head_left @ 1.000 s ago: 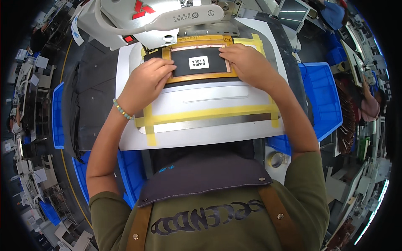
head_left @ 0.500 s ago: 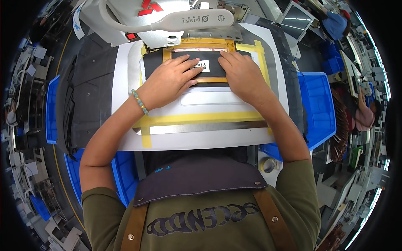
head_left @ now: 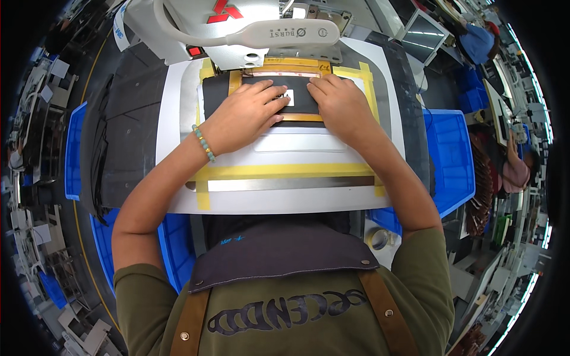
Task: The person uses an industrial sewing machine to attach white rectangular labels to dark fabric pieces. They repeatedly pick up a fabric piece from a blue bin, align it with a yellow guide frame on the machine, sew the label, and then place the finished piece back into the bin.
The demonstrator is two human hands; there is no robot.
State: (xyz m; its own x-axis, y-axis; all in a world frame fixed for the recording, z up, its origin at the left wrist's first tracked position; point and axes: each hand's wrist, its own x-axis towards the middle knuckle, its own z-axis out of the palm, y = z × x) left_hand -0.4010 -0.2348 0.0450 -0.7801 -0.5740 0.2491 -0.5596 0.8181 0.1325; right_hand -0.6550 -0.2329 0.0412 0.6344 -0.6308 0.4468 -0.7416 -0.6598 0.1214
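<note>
My left hand (head_left: 246, 118), with a beaded bracelet at the wrist, lies palm down on a black fabric piece (head_left: 303, 101). Its fingers are apart, and the fingertips partly cover a small white label (head_left: 290, 96) on the fabric. Flat on the right part of the same fabric rests my right hand (head_left: 341, 110), fingers stretched forward and holding nothing. An amber, see-through frame (head_left: 297, 62) shows around the fabric, its near bar (head_left: 301, 117) running between my hands. Both hands hide parts of the frame and the fabric.
A white machine head (head_left: 178, 26) with a lamp (head_left: 285, 35) hangs just beyond my hands. Under the work is a white board (head_left: 285, 202) with yellow tape (head_left: 285, 171). Blue bins (head_left: 448, 160) flank the table, and dark cloth (head_left: 95, 148) hangs at left. Other people sit at far right.
My left fingers have shifted slightly over the white label and cover more of it. My right hand stays nearly in place. The whole view has shifted a little.
</note>
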